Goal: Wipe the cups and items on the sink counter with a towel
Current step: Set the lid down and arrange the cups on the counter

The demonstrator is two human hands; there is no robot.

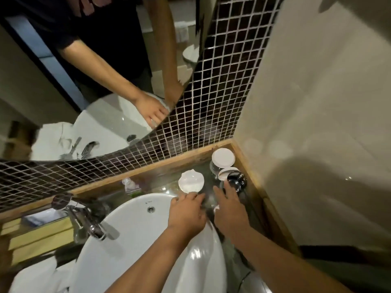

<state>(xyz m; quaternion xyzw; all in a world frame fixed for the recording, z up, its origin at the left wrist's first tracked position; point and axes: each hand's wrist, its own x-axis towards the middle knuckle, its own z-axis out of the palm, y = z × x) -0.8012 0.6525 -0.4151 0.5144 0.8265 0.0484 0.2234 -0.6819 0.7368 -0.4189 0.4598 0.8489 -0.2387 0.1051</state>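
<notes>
My left hand rests at the sink's right rim with its fingers curled on a clear glass that stands blurred on the counter. My right hand is beside it, fingers spread, fingertips touching a dark shiny round item. Behind stand a lidded glass cup, a second cup with a white lid and a white-covered cup. A white towel lies at the lower left, away from both hands.
The white sink basin fills the middle, with a chrome faucet on its left. A small plastic bottle lies by the wooden counter edge. Mosaic tiles, a round mirror and a beige wall enclose the corner.
</notes>
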